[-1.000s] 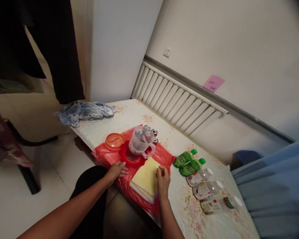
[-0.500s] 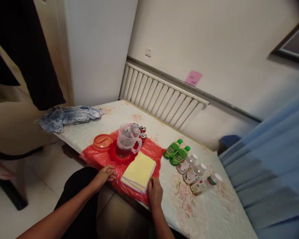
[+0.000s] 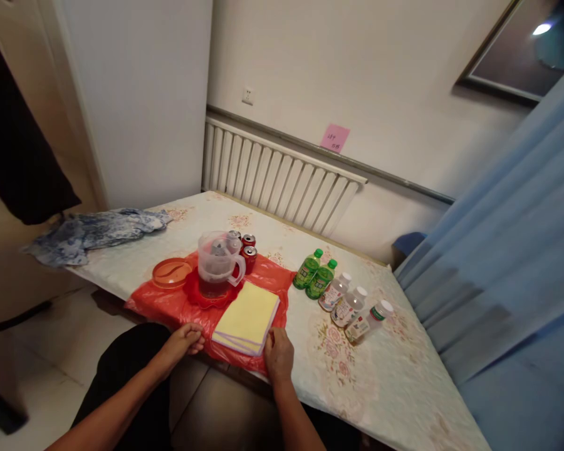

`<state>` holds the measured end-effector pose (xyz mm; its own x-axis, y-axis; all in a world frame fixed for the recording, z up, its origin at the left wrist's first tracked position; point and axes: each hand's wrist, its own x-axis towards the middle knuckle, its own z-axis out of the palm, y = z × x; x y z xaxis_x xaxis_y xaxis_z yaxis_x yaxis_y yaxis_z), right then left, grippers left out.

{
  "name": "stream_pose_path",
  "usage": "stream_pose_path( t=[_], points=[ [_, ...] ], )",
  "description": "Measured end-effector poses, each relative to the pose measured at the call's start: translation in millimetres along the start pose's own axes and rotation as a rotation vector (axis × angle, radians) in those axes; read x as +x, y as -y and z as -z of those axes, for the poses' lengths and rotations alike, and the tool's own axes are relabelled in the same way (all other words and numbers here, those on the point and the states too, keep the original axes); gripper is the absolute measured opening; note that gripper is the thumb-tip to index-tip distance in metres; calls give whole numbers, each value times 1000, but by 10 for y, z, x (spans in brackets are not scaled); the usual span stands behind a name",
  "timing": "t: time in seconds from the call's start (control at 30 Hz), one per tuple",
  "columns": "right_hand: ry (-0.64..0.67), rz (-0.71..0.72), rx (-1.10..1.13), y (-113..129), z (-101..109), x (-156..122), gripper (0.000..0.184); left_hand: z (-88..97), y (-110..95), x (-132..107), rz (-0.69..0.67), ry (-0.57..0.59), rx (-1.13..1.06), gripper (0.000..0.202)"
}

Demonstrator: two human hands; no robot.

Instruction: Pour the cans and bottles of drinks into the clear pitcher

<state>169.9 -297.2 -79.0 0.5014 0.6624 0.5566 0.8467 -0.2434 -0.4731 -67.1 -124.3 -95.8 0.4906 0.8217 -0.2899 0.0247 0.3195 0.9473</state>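
At the near edge of the table, my left hand rests on the front of the red plastic sheet, its fingers loosely curled with nothing visible in them. My right hand is closed at the lower right corner of a folded yellow cloth; whatever its fingers may grip is hidden. Behind the cloth, a clear plastic pitcher with some liquid stands upright in a red scalloped dish. An orange-red round lid lies left of the dish.
Several red drink cans stand behind the pitcher. Green bottles and clear bottles with white caps form a row on the right. A blue-and-white cloth lies at the far left. A radiator and blue curtain border the table.
The view has swung to the right, so the whole scene sits further left in the picture. Both hands keep nearly the same places beside the yellow cloth.
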Motion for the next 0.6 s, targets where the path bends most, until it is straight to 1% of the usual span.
stream_pose_path(
  t=[0.2,0.33,0.47,0.6],
  points=[
    [-16,8,3,4,10,-47,19,-57,10,-36,-2,15,30,50],
    [-26,34,-7,-23,-15,-99,18,-104,29,-49,-21,32,45,47],
    [-31,39,-12,-43,-46,-126,18,-156,69,-44,-24,81,97,49],
    [-45,48,-7,-46,-60,-124,19,-183,110,-41,44,156,122,57]
  ],
)
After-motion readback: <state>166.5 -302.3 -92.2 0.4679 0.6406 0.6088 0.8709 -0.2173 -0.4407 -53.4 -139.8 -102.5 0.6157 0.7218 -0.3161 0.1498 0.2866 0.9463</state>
